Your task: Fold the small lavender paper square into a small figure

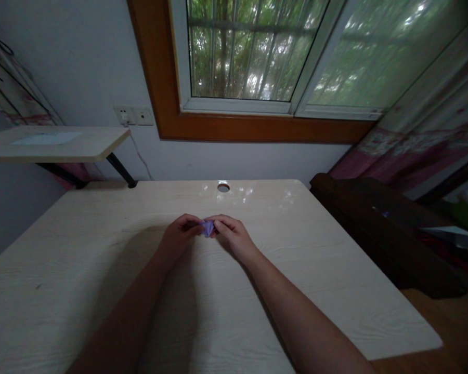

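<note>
A small purple folded piece of paper [208, 227] is held just above the light wooden desk [101, 270], near its middle. My left hand [179, 236] pinches its left side with curled fingers. My right hand [232, 236] pinches its right side, fingers closed over it. Most of the paper is hidden between my fingertips. Both forearms reach in from the bottom of the view.
A round cable hole [223, 187] sits at the desk's far edge. A raised shelf [54, 143] stands at the left, wall sockets [133, 115] behind it. A barred window [253, 52] is above, a curtain [421, 140] and dark furniture [386, 228] to the right.
</note>
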`<state>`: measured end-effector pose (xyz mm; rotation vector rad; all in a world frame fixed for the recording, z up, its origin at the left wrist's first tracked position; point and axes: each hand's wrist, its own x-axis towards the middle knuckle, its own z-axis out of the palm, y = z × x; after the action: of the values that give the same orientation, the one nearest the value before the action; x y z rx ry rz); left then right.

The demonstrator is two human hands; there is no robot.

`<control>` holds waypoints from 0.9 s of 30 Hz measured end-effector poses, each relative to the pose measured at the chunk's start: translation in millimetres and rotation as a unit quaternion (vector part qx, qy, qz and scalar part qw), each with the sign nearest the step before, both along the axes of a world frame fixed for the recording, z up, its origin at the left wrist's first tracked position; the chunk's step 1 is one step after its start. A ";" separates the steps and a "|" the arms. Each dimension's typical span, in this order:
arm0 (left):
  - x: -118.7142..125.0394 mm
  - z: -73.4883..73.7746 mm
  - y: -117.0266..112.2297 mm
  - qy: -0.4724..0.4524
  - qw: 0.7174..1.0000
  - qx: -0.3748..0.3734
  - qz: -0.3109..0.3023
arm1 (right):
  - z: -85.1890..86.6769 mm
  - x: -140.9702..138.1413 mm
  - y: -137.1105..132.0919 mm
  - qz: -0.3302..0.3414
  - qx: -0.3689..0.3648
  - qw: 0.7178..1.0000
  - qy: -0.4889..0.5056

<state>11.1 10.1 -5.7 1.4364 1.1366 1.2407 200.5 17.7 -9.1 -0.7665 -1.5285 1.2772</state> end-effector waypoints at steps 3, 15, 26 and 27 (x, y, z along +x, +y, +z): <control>-0.4 0.8 -0.4 0.009 1.000 0.004 -0.002 | 0.2 -0.9 -0.2 -0.003 -0.011 1.000 0.017; 1.2 5.0 -3.2 -0.016 1.000 -0.012 -0.014 | -7.3 -1.7 2.6 0.021 -0.061 0.996 0.059; 0.5 4.6 -2.8 -0.023 0.999 -0.028 -0.014 | 2.4 -0.4 -2.6 0.019 -0.065 0.997 0.040; 0.0 4.1 -2.6 -0.015 0.999 -0.026 -0.011 | 4.8 0.1 -3.2 0.012 -0.050 0.998 0.024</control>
<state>11.1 7.5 -1.6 1.3826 1.1224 1.2058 200.6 14.5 -4.3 -0.7775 -1.4471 1.3898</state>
